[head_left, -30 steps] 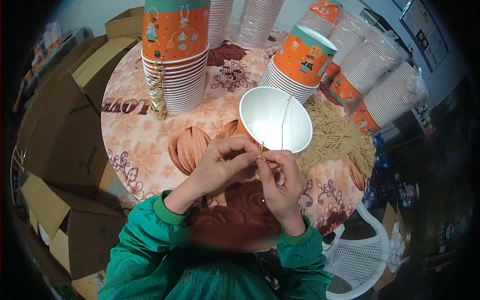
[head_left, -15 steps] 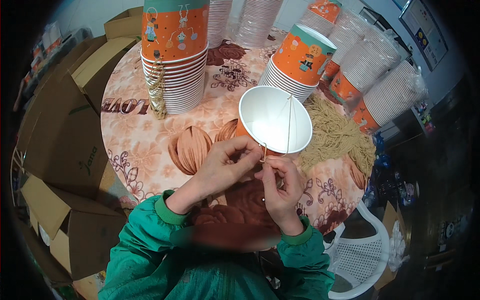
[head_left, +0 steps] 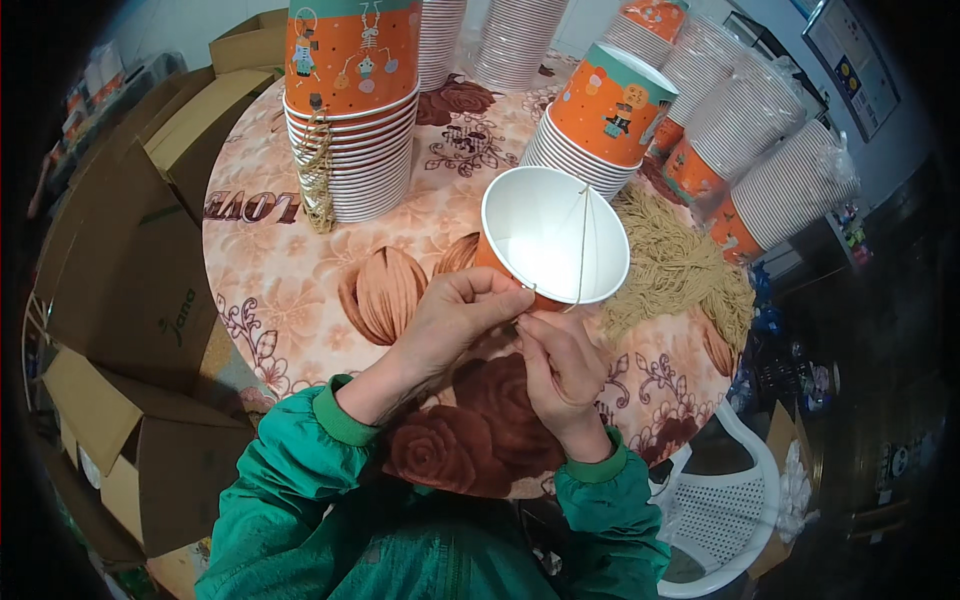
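A paper bucket (head_left: 520,225), white inside and orange outside, leans with its mouth toward me on the table. A thin tan string (head_left: 583,235) runs from its far rim across the mouth to the near rim. My left hand (head_left: 462,312) is closed at the near rim, thumb and forefinger pinching the string there against the bucket. Just below and to the right, my right hand (head_left: 565,368) is closed, its fingertips pinched together by the string's end, which they mostly hide. A pile of tan strings (head_left: 680,260) lies right of the bucket.
A tall stack of buckets (head_left: 350,160) with strings hanging on it stands at left. Another bucket stack (head_left: 600,110) is behind, with plastic-wrapped stacks (head_left: 745,110) at far right. Cardboard boxes (head_left: 130,280) stand left of the flowered table (head_left: 290,300); a white chair (head_left: 720,520) is at lower right.
The string loop held up between both hands has been drawn down to the near rim. My left thumb now presses there, and my right fingers have moved slightly down and left.
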`<state>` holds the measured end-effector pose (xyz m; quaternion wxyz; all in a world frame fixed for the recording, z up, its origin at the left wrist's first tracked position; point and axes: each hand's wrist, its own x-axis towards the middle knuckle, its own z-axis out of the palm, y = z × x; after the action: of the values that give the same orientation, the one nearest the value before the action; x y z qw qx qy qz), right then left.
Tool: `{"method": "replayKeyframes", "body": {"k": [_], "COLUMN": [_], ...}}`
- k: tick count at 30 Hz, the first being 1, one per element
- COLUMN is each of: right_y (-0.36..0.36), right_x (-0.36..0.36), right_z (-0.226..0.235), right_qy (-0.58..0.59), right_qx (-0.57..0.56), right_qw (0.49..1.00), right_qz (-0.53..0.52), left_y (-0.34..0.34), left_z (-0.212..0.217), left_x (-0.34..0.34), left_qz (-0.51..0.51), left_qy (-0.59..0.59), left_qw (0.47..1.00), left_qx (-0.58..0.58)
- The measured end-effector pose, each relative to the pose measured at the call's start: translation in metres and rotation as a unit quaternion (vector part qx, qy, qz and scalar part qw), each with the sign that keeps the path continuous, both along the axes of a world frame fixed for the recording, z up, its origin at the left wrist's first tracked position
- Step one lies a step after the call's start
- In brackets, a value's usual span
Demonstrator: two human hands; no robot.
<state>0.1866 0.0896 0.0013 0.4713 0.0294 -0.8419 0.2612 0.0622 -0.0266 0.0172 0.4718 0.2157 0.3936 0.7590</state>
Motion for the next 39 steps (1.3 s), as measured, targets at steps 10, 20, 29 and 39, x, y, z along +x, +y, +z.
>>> {"method": "replayKeyframes", "body": {"k": [10, 20, 29, 39], "right_y": [0.002, 0.003, 0.002, 0.003], "right_x": [-0.001, -0.003, -0.002, -0.004], "right_z": [0.001, 0.009, 0.007, 0.002], "right_qy": [0.006, 0.025, 0.032, 0.019], "right_qx": [0.007, 0.051, -0.015, -0.062], "right_qw": [1.000, 0.998, 0.999, 0.998], "right_qz": [-0.003, -0.025, -0.014, -0.012], "left_y": [0.001, -0.001, 0.000, -0.002], "left_z": [0.000, 0.004, -0.003, 0.002], "left_x": [0.000, 0.003, -0.004, -0.004], "left_qz": [0.038, 0.031, 0.030, 0.040], "left_qy": [0.076, 0.042, -0.012, -0.024], "left_qw": [0.996, 0.999, 0.999, 0.999], "left_qx": [-0.032, -0.003, 0.017, 0.021]}}
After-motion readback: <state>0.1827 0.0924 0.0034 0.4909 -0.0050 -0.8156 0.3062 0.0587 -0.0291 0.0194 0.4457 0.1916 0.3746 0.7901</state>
